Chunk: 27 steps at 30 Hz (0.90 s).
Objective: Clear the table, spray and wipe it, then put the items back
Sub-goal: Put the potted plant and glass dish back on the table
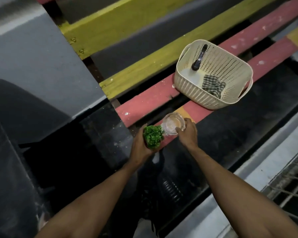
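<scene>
My left hand [139,148] holds a small green artificial plant [153,136] at the near end of a red wooden slat [144,102]. Just to its right, my right hand [187,133] grips the rim of a clear glass cup [172,125] that stands on the slat's end. A cream perforated plastic basket [187,83] sits further along the red slats, up and to the right. Inside it lie a black-handled object [199,58] and a checked cloth [212,85].
Yellow slats [127,26] run parallel beyond the red ones, with dark gaps between. A grey table surface [33,54] fills the left side. Below my arms the floor is dark, and a metal grate [289,189] is at the lower right.
</scene>
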{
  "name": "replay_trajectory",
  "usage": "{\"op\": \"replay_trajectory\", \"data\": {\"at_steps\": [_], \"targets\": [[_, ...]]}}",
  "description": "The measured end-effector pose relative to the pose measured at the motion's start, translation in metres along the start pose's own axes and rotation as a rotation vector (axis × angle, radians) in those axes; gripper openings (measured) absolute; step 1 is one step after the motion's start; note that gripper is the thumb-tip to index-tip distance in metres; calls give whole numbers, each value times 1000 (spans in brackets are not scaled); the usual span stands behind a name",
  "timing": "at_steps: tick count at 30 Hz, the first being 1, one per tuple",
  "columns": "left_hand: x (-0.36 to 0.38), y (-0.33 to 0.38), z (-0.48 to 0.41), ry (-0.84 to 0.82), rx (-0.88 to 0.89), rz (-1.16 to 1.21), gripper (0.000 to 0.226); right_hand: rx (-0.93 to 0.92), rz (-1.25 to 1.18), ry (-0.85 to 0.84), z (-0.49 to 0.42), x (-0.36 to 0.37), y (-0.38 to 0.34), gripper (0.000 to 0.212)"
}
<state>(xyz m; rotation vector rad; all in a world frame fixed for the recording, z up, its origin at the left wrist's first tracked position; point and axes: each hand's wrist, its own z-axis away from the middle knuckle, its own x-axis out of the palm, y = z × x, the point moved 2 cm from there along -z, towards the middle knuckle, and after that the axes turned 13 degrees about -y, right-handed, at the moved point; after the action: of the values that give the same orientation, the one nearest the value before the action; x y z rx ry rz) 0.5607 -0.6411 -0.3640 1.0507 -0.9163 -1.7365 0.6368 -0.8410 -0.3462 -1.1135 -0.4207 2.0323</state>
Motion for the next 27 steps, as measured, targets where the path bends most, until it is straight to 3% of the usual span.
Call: {"op": "replay_trajectory", "data": {"at_steps": [5,14,20,27], "targets": [[7,-6,-9,82,14,-3,68,18,26,64,-14,4,0,40],[-39,23,23,162,52,7,64,2,-81,138,23,-11,-30,27],[-133,92,126,287,81,-22,57,-181,-113,110,129,-9,-117,25],[-269,110,302,524,117,-9,56,-349,-61,-40,280,80,-229,27]]}}
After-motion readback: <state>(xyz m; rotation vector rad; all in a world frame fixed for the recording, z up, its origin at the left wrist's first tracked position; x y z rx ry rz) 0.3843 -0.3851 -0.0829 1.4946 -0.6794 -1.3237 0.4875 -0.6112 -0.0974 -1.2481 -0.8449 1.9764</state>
